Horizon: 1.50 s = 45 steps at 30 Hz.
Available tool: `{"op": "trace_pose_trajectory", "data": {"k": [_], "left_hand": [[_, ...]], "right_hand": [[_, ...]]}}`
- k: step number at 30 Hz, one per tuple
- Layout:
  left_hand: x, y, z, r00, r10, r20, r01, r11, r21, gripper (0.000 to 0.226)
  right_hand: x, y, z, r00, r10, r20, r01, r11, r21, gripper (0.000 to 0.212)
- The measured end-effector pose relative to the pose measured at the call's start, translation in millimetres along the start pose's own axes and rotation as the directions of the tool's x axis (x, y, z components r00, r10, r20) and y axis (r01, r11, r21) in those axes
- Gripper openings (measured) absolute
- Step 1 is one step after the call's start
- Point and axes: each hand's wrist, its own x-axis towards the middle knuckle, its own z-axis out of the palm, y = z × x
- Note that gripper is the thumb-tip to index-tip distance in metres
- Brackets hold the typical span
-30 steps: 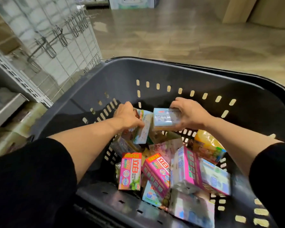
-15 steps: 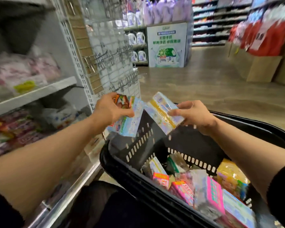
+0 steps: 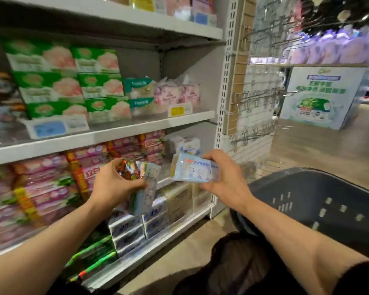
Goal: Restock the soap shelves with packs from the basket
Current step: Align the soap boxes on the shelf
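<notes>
Both hands grasp glossy film-wrapped soap: left hand point(image 3: 117, 184) clutches crinkly flat packs point(image 3: 145, 188) before the pink-stocked shelves point(image 3: 102, 135); right hand point(image 3: 224, 179) pinches a pale-blue rectangular pack point(image 3: 195, 168). At four o'clock sits the dark slotted plastic basket point(image 3: 320, 201).

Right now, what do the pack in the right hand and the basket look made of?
Light blue pack in the right hand: seemingly thin glossy plastic film, going by the bright glare on its face.
Basket: apparently moulded hard plastic, dark grey with a matte finish; its wall carries rows of punched slots.
</notes>
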Motion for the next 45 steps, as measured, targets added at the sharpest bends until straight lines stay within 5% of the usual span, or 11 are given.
{"op": "trace_pose_trajectory", "data": {"k": [8,14,21,24,29,33,39,45], "left_hand": [[-25.3,-84.0,-81.0,0.965,-0.17,-0.201,0.198,0.971,0.131,0.042],[-26.2,-110.1,-116.9,0.949,-0.222,-0.223,0.236,0.971,0.038,0.097],[-29.0,-108.7,-138.0,0.9,-0.305,-0.312,0.299,0.952,-0.069,0.046],[-26.0,-108.6,-134.6,0.892,-0.317,-0.323,0.311,0.948,-0.074,0.045],[-16.9,-107.2,-109.5,0.892,-0.359,-0.276,0.342,0.933,-0.109,0.042],[-9.9,-103.9,-95.4,0.899,-0.345,-0.271,0.332,0.939,-0.094,0.033],[-12.2,-105.7,-78.0,0.9,-0.358,-0.248,0.379,0.925,0.038,0.047],[-15.9,-108.6,-68.4,0.898,-0.346,-0.272,0.387,0.915,0.114,0.05]], "right_hand": [[22.5,-25.4,123.7,0.897,-0.431,0.093,0.441,0.869,-0.226,0.062],[39.5,-47.6,179.9,0.829,-0.559,0.033,0.55,0.801,-0.237,0.07],[44.5,-61.9,222.7,0.803,-0.594,-0.042,0.574,0.791,-0.21,0.053],[44.9,-58.0,233.2,0.851,-0.523,-0.048,0.497,0.832,-0.248,0.044],[42.9,-42.2,233.5,0.933,-0.355,0.065,0.359,0.895,-0.263,0.06],[49.4,-33.9,222.2,0.968,-0.126,0.217,0.154,0.981,-0.116,0.051],[44.4,-22.1,220.2,0.834,0.094,0.544,-0.083,0.996,-0.045,0.056],[45.0,-13.8,233.7,0.774,0.189,0.604,-0.13,0.982,-0.14,0.052]]}}
